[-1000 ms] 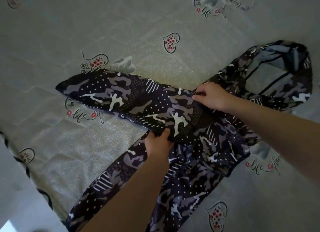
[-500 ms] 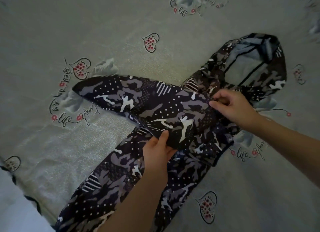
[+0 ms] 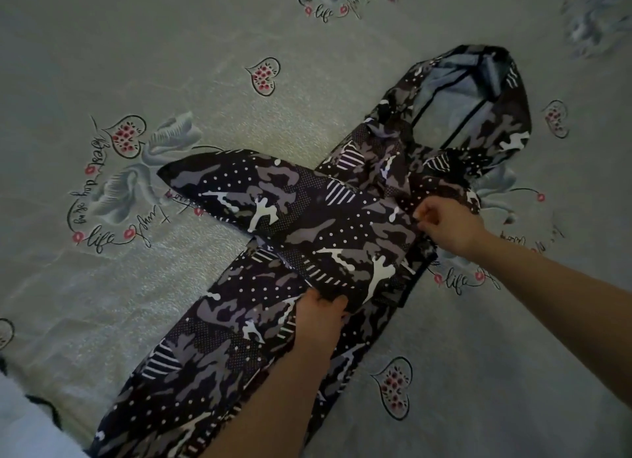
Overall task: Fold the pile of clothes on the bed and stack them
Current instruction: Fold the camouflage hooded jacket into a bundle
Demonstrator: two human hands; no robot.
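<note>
A pale bedsheet printed with hearts and script covers the view, bare cloth toward twelve and nine o'clock. The camouflage hooded jacket lies across it — hood at one o'clock. The left hand grasps the folded sleeve's edge; the right hand pinches fabric near the collar.

Two bare forearms; left hand and right hand wear nothing (no sleeves, rings or watch visible).

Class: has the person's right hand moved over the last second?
Yes. The right hand, pinching the camouflage jacket, has shifted rightward, nearer the "life" lettering printed on the bedsheet.
</note>
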